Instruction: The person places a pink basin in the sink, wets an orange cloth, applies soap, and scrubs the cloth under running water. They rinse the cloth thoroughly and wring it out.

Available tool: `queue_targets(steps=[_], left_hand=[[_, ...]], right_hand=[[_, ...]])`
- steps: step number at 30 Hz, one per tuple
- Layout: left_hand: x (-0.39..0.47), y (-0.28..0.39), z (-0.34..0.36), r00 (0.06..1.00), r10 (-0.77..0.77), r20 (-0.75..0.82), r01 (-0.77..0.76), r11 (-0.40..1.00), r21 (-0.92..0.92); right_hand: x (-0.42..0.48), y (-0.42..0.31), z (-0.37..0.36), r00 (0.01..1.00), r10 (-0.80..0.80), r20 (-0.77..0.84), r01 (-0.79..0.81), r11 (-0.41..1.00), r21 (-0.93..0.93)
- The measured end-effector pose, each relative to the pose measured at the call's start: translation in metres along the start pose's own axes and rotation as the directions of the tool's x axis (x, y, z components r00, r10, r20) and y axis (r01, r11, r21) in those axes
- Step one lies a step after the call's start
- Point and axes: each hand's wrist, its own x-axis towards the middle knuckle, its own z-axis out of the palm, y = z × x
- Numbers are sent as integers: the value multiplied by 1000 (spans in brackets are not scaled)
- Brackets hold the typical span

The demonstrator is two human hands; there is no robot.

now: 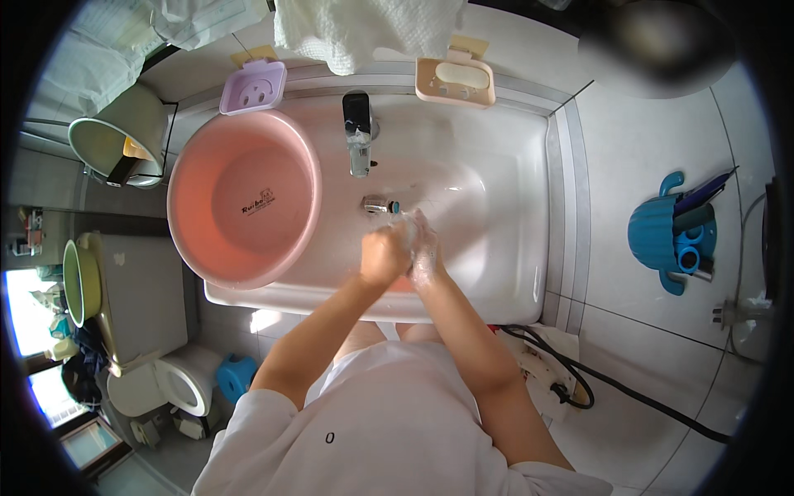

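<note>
My left hand (384,254) is curled and pressed against my right hand (425,251) over the white sink (502,217). White soap lather covers the right hand and fills the space between the two. The left fingers are hidden, and whether anything lies between the palms cannot be seen. Just beyond them, a metal drain fitting (376,204) with a teal end stands in the basin. A chrome faucet (359,152) with a dark lever top rises at the back. Foam sits on its lever, and no water stream shows from the spout.
A pink plastic basin (310,204) rests on the sink's left side. Soap dishes, one purple (273,77) and one peach (425,90) holding a soap bar (462,75), hang behind. A white towel (366,31) hangs between them. A black cord (651,400) runs at lower right.
</note>
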Motion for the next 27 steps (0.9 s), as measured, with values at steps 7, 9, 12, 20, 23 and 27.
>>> queue_targets(steps=[7, 9, 12, 20, 23, 27], left_hand=[[10, -17, -13, 996, -86, 14, 87, 988, -124], [15, -29, -18, 981, -192, -30, 171, 924, -342], [14, -9, -32, 903, -371, 218, 418, 634, -651], [-8, 15, -3, 956, 284, -70, -286, 958, -22], [14, -3, -5, 972, -222, 75, 232, 957, -173], [-4, -2, -1, 996, -76, 53, 79, 995, -67]], right_hand=[[-22, -17, 2, 983, 156, 97, -130, 964, -232], [-27, -28, 3, 972, 104, 209, -22, 933, -360], [-16, -35, -21, 945, -12, 326, 180, 852, -491], [-11, -15, -6, 979, 122, 163, -107, 990, -93], [-10, -12, -5, 951, 192, 242, -154, 973, -170], [-4, -8, -23, 961, 246, 123, -255, 965, 60]])
